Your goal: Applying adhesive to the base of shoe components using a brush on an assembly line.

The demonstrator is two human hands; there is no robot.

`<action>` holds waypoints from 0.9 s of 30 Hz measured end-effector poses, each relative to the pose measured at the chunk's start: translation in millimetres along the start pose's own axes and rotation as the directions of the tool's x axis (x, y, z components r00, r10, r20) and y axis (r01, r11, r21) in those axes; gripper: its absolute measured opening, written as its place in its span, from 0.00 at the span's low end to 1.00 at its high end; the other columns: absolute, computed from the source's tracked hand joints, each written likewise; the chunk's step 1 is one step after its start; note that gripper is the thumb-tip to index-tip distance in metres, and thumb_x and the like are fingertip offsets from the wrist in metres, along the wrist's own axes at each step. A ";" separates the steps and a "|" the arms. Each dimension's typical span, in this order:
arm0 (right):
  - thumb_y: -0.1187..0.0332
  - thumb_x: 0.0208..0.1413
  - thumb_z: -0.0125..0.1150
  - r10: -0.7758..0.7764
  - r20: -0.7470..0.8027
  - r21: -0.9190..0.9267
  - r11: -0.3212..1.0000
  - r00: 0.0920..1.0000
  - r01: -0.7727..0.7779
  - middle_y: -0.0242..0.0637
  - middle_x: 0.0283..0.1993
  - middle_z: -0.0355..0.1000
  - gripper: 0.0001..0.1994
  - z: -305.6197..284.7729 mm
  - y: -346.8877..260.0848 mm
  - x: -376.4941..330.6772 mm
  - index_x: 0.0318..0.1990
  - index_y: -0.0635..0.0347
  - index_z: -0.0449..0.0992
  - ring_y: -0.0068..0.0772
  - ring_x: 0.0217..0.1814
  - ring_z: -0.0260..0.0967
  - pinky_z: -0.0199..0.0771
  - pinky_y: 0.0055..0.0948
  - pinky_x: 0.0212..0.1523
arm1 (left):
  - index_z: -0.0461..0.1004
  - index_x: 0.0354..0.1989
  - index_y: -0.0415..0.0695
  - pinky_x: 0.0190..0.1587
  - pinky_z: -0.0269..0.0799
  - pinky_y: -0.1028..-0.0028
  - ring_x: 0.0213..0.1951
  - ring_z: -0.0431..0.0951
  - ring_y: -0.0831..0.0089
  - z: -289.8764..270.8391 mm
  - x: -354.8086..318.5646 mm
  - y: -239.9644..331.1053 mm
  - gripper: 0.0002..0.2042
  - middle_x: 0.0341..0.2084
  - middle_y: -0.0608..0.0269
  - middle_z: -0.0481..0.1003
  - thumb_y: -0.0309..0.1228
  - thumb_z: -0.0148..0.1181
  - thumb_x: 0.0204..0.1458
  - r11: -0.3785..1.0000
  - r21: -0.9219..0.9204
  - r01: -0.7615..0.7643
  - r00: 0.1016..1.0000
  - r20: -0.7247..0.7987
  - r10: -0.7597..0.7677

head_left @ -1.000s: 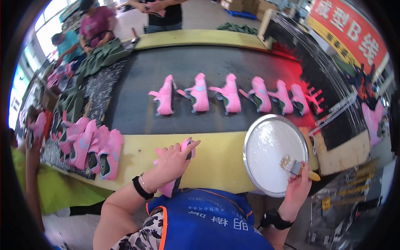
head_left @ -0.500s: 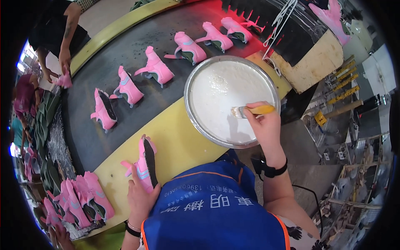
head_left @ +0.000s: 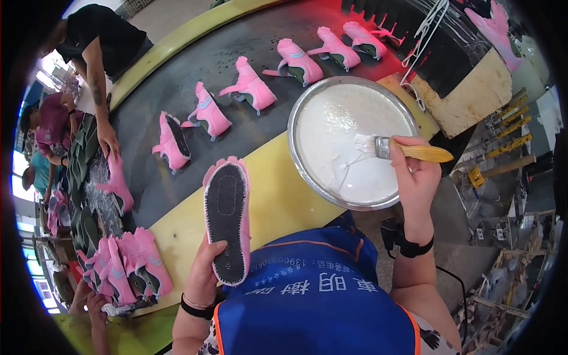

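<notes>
Holding a pink shoe upper [head_left: 246,186] in the left hand [head_left: 204,272], with thumb laid over the lower part of the dark sole [head_left: 228,192] and fingers mostly hidden behind. Now turned sole-on to the view, stitched edge showing all round, and raised just in front of the blue apron [head_left: 307,313], over the yellow board [head_left: 272,171]; seen half a second ago more side-on, with only a narrow strip of sole visible.

Gripping a brush [head_left: 423,153] by its yellow handle in the right hand [head_left: 417,174], bristles pointing left over the round metal pan [head_left: 292,133] of white liquid [head_left: 331,127]. Looking whiter at the bristles than before (impossible to tell touching from just clear of the liquid).

Still showing six pink uppers [head_left: 254,86] lined up along the dark belt [head_left: 151,195], and a cluster of pink uppers [head_left: 157,260] at the near left. Showing also a co-worker's hand [head_left: 108,139], now lower, on another pink upper [head_left: 120,183] by the belt's left edge.
</notes>
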State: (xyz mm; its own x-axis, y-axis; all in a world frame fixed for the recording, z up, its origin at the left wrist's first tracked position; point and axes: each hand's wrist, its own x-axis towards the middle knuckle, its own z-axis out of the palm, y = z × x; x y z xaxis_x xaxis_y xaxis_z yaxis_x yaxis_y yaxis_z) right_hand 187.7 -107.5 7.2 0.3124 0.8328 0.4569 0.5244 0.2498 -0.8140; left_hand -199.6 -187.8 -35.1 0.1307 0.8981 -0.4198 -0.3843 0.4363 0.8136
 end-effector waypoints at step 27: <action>0.68 0.49 0.73 -0.519 0.421 0.076 0.838 0.744 0.541 0.24 0.39 0.78 0.10 -15.1 -37.3 3.2 0.40 0.47 0.82 0.25 0.43 0.76 0.61 0.36 0.58 | 0.50 0.74 0.29 0.66 0.65 0.72 0.63 0.72 0.66 118.9 59.9 58.3 0.42 0.63 0.45 0.68 0.35 0.54 0.50 0.867 0.455 0.203 0.752 0.495 -0.436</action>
State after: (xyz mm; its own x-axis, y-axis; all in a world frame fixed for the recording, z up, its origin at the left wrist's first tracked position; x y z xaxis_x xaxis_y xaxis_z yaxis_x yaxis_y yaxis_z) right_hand 181.1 -121.6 44.5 -0.3730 0.6979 0.6114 0.5477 0.6975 -0.4620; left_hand -105.5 -102.0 34.9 0.7184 0.5122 -0.4707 0.1090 0.5854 0.8034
